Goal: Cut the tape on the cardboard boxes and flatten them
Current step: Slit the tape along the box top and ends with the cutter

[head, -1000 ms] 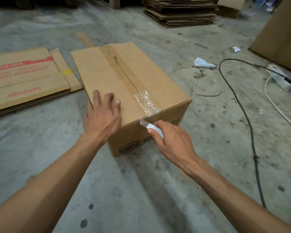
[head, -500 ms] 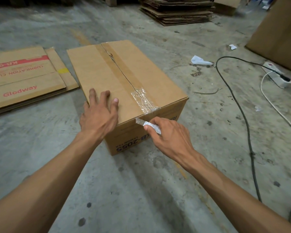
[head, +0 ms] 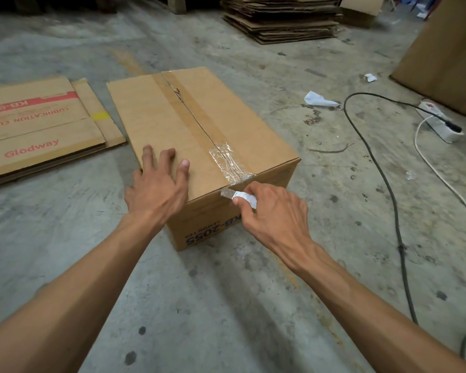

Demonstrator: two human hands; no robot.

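A closed brown cardboard box [head: 156, 122] stands on the concrete floor, its top seam covered by brown tape [head: 191, 114] that is split along the middle. Crinkled clear tape [head: 230, 165] covers the near end of the seam. My left hand [head: 156, 189] rests flat on the box's top near its front corner, fingers spread. My right hand [head: 272, 211] grips a small white-handled cutter [head: 242, 197], whose blade tip touches the box's near top edge just under the clear tape.
Flattened boxes [head: 38, 130] printed "Glodway" lie to the left. A stack of flattened cardboard [head: 280, 20] sits at the back. A large box [head: 447, 55] stands far right, with a power strip [head: 439, 121], black and white cables [head: 382, 179] and paper scraps [head: 319, 99] on the floor.
The hands stay in nearly the same spots on the box. The cutter's blade remains at the near top edge; my view has shifted slightly.
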